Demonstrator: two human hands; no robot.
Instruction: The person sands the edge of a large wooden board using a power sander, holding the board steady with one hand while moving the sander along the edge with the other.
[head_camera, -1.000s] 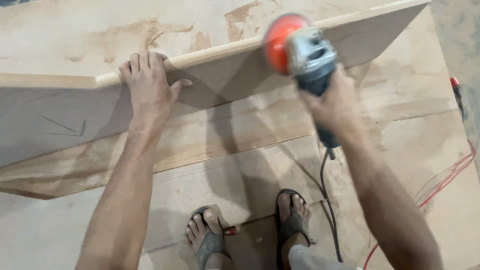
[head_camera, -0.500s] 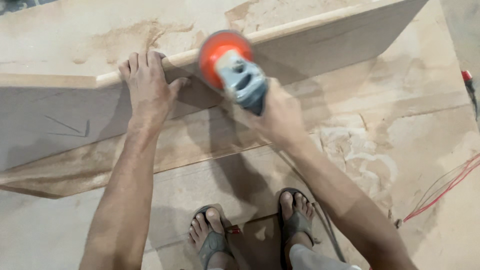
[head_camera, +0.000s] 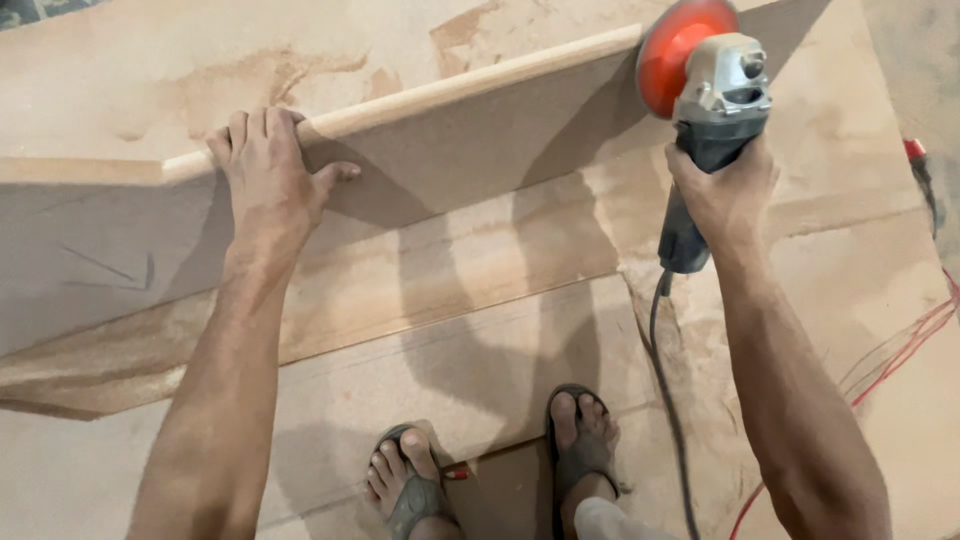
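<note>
A long brown fibreboard panel (head_camera: 470, 130) stands on edge across the view, its rounded top edge pale. My left hand (head_camera: 262, 175) grips that top edge at the left, fingers hooked over it. My right hand (head_camera: 722, 190) holds a grey angle grinder (head_camera: 712, 110) by its body. The grinder's orange sanding disc (head_camera: 675, 55) touches the panel's top edge at the far right. A dark power cord (head_camera: 665, 400) hangs from the grinder's rear toward the floor.
Flat boards (head_camera: 450, 340) dusted with sawdust lie under the panel. My two sandalled feet (head_camera: 500, 470) stand on them. Red wires (head_camera: 890, 360) run along the floor at the right, near a small red-tipped object (head_camera: 915, 155).
The grinder swept left along the panel's top edge toward my left hand, then back to the far right end. My left hand kept its grip on the edge.
</note>
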